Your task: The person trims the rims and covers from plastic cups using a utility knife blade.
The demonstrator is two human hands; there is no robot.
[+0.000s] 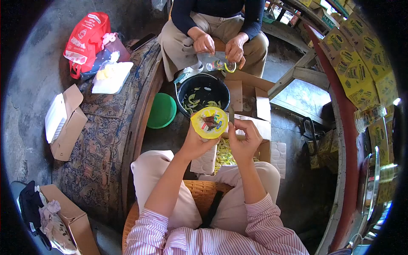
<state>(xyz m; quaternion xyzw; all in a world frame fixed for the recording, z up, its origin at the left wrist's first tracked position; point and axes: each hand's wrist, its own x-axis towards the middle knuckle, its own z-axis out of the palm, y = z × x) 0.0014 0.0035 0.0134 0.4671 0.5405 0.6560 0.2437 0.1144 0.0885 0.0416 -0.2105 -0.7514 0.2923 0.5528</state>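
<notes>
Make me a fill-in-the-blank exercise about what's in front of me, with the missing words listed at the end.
1. Your left hand holds a cup with a mainly ____ top.
2. In the picture, the round green item lies to the ____ of the dark bucket.
3. The large printed bag at the upper left is ____.
4. The shirt at the bottom of the picture is patterned with ____.

Missing words: yellow; left; red; stripes.
</notes>
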